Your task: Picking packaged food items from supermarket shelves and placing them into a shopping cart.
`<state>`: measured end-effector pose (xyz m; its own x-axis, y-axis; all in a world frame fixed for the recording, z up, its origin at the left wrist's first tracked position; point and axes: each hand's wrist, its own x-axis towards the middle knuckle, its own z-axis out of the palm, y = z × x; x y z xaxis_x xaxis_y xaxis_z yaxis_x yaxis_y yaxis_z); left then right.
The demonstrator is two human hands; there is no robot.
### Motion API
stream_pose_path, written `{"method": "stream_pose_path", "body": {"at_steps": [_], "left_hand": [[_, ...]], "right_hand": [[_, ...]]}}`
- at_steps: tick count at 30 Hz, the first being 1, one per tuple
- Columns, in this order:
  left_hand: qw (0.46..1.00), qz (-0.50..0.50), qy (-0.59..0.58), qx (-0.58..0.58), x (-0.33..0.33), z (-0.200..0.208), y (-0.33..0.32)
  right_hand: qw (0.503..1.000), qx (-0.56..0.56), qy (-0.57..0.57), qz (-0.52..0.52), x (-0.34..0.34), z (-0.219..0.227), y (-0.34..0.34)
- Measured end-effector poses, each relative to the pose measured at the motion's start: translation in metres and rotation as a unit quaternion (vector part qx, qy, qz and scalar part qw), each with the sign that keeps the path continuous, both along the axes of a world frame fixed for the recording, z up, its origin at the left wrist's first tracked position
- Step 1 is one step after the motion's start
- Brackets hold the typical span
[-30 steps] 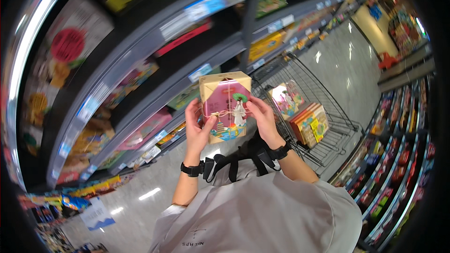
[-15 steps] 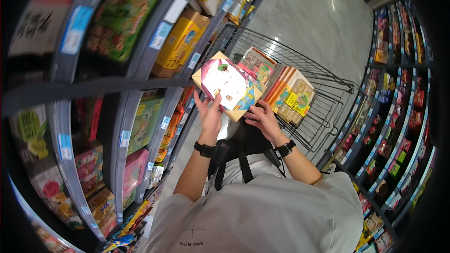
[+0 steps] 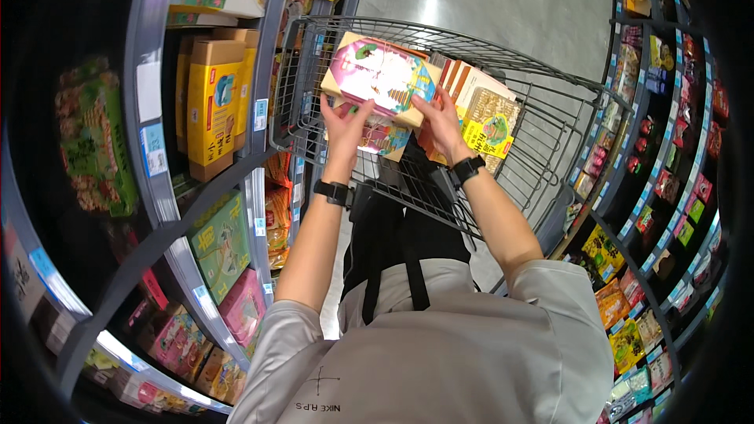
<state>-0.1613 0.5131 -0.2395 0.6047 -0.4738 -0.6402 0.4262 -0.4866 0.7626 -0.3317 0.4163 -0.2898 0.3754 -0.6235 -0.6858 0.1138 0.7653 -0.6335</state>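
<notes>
Left hand [image 3: 345,129] clamps near edge, right hand [image 3: 441,126] the right end of pink-and-tan rectangular cardboard box [image 3: 381,74]. Dark wire shopping cart [image 3: 542,135] is below; can't tell if box rests on anything. Long axis runs upper left to lower right, parasol art [image 3: 366,50] leftward. Glare washes box's print. Yellow label [image 3: 488,138] on tan pack [image 3: 498,107] has dark characters.

pink box [image 3: 377,74]: glossy card | cart [image 3: 550,122]: metal wire | shirt [image 3: 440,330]: matt cloth
</notes>
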Motion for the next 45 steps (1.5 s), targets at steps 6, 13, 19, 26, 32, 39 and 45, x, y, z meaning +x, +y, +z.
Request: {"method": "stream_pose_path", "body": {"at_steps": [6, 13, 19, 26, 32, 39, 45], "left_hand": [[0.982, -0.114, -0.148, 0.042, 0.043, -0.034, -0.027], [0.984, -0.158, -0.057, 0.06, 0.061, -0.071, -0.027], [0.952, -0.221, -0.171, 0.126, 0.06, -0.106, -0.013], [0.858, -0.339, -0.287, 0.257, 0.051, -0.096, -0.007], [0.84, -0.352, -0.354, 0.212, 0.026, -0.062, 0.012], [0.84, -0.407, -0.345, 0.097, -0.018, 0.005, 0.101], [0.82, -0.434, -0.372, -0.031, -0.032, 0.015, 0.199]], "right_hand": [[1.0, -0.02, 0.005, 0.018, 0.001, -0.063, -0.027], [0.996, -0.006, 0.044, 0.073, 0.01, -0.102, -0.031], [0.997, -0.014, -0.021, 0.079, 0.006, -0.124, -0.01], [0.987, -0.057, 0.094, 0.115, 0.011, -0.115, -0.004], [0.965, -0.125, 0.166, 0.158, -0.002, -0.119, 0.007], [0.922, -0.219, 0.227, 0.225, -0.037, -0.003, 0.026], [0.842, -0.288, 0.203, 0.409, -0.077, 0.022, 0.104]]}}
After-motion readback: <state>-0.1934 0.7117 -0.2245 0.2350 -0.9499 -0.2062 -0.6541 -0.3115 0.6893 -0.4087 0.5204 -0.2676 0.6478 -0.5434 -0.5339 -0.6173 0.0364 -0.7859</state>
